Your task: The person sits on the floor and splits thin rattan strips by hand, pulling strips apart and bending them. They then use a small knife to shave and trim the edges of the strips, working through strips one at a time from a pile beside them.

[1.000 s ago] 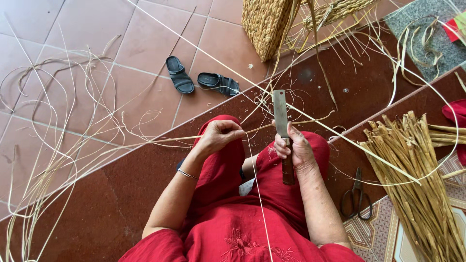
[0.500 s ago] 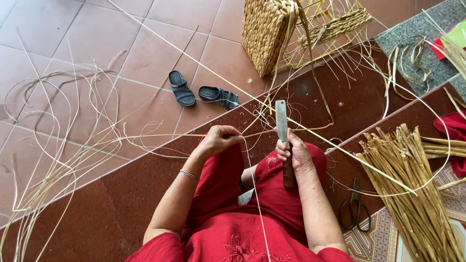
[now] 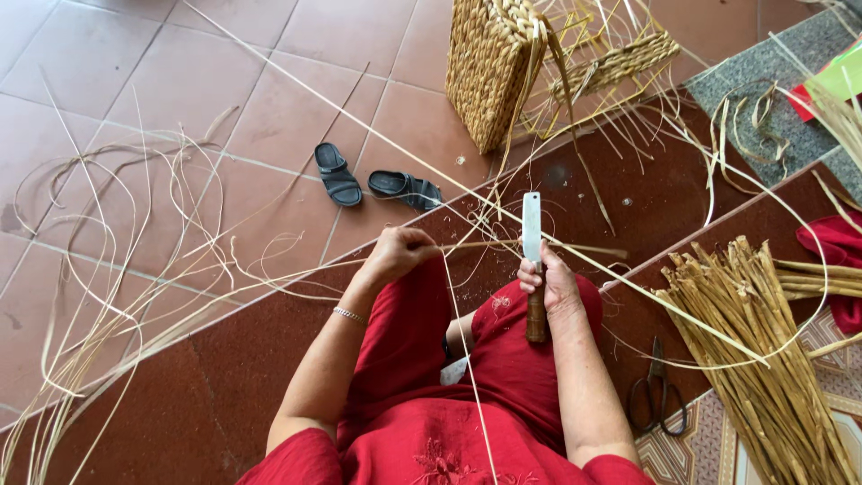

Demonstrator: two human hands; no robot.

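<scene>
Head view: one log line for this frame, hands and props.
left hand: pinches thin cane strip | right hand: grips knife, blade up | scissors on floor | woven basket ahead

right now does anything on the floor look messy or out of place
Yes. Long pale reed strips sprawl in loose curls across the tiles at left. The two black sandals lie askew, pointing different ways. The scissors lie open beside the reed bundle. Nothing looks broken.

No labels, signs or screens are seen. One possible package is seen at the top right edge: a flat green sheet or bag (image 3: 842, 76), partly cut off, lying over something red on the grey mat (image 3: 763, 72). Its kind cannot be told.
</scene>
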